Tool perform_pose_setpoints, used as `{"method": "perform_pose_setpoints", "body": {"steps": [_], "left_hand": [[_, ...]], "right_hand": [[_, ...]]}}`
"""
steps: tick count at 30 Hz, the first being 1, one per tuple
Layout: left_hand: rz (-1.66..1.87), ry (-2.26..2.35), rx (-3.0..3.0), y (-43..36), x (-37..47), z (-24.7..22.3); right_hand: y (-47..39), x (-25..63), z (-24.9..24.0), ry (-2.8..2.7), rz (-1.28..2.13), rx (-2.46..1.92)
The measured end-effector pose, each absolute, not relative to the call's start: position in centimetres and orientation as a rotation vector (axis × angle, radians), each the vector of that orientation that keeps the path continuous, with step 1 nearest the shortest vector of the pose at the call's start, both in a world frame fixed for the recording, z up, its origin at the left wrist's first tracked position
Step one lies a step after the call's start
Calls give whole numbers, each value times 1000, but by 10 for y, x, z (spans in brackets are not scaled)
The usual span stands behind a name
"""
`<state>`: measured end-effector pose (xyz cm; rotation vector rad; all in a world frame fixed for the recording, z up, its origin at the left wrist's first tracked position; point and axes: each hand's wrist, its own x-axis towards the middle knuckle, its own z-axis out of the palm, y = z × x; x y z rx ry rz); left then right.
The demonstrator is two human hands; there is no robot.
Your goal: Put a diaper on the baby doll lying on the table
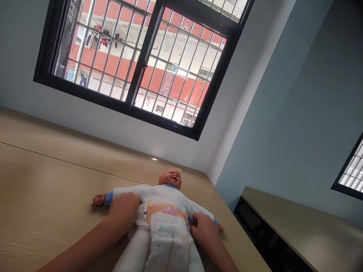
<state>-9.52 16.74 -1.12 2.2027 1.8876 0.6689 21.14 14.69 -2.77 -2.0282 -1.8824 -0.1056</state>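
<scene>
A baby doll (pixel 171 178) lies on its back, arms spread, in a white top with blue collar and cuffs and white leggings. A white diaper (pixel 170 241) with an orange, cartoon-printed waistband lies over its belly and between its legs. My left hand (pixel 124 207) is closed at the diaper's left side by the waist, its fingertips mostly hidden. On the opposite side, my right hand (pixel 205 228) has its fingers curled at the diaper's edge, below the doll's sleeve. Both hands appear to grip the diaper's sides.
The doll rests on a light wooden table (pixel 56 196) with a seam across it. Behind is a wall with a black-framed, barred window (pixel 130 102). A second table (pixel 295 215) with a dark open shelf stands at the right, beyond a gap.
</scene>
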Motion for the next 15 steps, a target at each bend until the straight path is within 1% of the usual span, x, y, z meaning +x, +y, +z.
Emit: {"method": "perform_pose_setpoints", "body": {"steps": [2,5,7,11,15], "left_hand": [[647,1946,2303,164,-89,-2],[847,1799,2310,162,-81,6],[965,1608,2210,162,-77,7],[980,1415,2124,165,-74,0],[932,1301,1998,167,-77,2]], "right_hand": [[143,214,-22,-1868,-179,-2112],[142,214,-13,-1826,-197,-2037],[142,209,-10,-1815,-61,-1825],[144,194,-13,-1728,441,-1385],[142,189,-20,-1685,583,-1270]]}}
